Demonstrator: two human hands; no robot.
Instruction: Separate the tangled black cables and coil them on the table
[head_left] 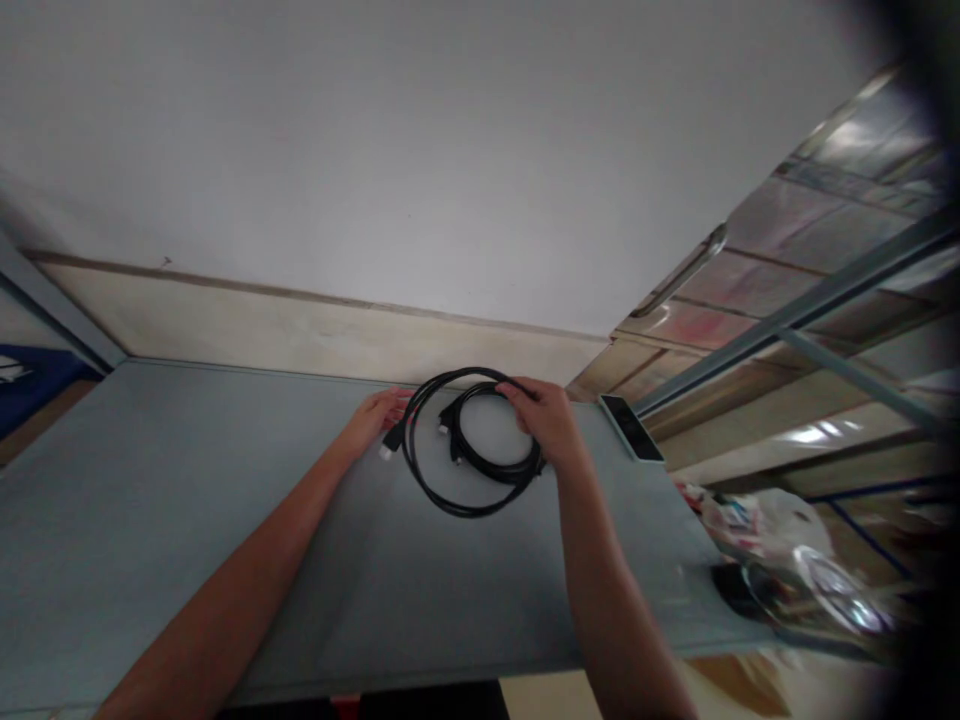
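A black cable (471, 512) is wound in a wide loop over the grey table, with a plug (392, 440) hanging off its left side. Inside that loop sits a tighter coil of black cable (491, 470), with its own plug ends (445, 420) at its left. My right hand (546, 415) is closed, pinching the cable at the upper right of the coils. At the left edge of the wide loop, my left hand (379, 412) has its fingers closed about the cable beside the plug. The loop partly hides those fingertips.
A phone (632, 428) lies at the table's (150, 520) back right corner. A pale wall (405, 180) rises behind the table. Past the right edge are a clear plastic bag (787, 525) and a shiny round container (832, 590), both blurred. A metal frame bar (810, 290) runs along the right.
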